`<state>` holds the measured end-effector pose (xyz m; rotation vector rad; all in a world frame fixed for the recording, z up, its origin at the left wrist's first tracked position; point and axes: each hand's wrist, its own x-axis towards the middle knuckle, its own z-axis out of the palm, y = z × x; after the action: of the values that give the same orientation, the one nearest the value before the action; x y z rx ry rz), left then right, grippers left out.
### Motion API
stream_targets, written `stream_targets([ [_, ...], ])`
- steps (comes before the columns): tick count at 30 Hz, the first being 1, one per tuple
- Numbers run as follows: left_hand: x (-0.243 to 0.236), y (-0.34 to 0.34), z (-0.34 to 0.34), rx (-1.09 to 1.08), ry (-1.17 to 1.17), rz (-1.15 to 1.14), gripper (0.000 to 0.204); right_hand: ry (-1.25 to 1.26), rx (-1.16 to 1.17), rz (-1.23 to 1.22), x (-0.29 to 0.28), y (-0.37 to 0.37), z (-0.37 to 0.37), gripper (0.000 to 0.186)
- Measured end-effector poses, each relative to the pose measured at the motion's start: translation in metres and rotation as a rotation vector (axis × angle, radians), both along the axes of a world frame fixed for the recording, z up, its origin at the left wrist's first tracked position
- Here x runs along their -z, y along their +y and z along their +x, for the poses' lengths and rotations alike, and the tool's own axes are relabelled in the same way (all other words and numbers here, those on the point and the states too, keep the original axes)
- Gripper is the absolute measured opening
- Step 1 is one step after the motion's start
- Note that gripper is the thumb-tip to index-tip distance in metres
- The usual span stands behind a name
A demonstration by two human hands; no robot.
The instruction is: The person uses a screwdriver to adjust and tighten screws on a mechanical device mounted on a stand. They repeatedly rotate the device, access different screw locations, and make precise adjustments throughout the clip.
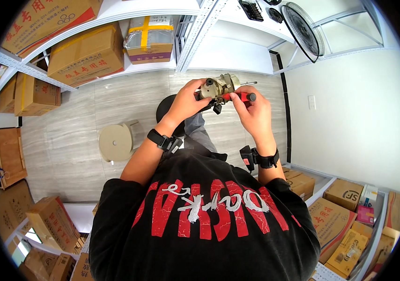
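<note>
A fan motor [222, 84] with a beige-grey housing is held up in front of my body, its thin metal shaft [249, 83] sticking out to the right. My left hand [186, 102] is closed around the motor's left side, with the thumb and fingers spread over the housing. In my right hand [255, 114] is a screwdriver [245, 97] with a red and black handle, pointing left against the lower side of the motor. Its tip is hidden by the motor and dark parts. A small black piece [217, 109] hangs below the motor.
Ahead stands a white metal shelf [242, 50] with a black fan guard [304, 32] and small black parts. Cardboard boxes [87, 54] fill the shelves left and behind right. A beige round stool [115, 142] stands on the floor left; a dark round thing [163, 107] is beside my legs.
</note>
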<state>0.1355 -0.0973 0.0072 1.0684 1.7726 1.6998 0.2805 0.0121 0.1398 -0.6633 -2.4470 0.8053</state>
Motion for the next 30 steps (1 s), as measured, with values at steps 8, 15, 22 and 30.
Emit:
stream_targets([
  [8,0.02,-0.005,-0.007,0.09,-0.106,-0.008,0.058,-0.046,-0.006,0.037,-0.004,-0.003,-0.002,0.021],
  [15,0.02,-0.007,-0.01,0.126,-0.096,-0.027,0.059,-0.096,-0.026,0.059,-0.009,-0.007,-0.007,0.02],
  [22,0.02,-0.008,-0.01,0.141,-0.094,-0.015,0.058,-0.068,-0.019,0.067,-0.006,-0.006,-0.007,0.02],
  [30,0.023,-0.007,-0.011,0.142,-0.096,-0.015,0.059,-0.11,0.016,0.058,-0.009,-0.008,-0.007,0.02],
])
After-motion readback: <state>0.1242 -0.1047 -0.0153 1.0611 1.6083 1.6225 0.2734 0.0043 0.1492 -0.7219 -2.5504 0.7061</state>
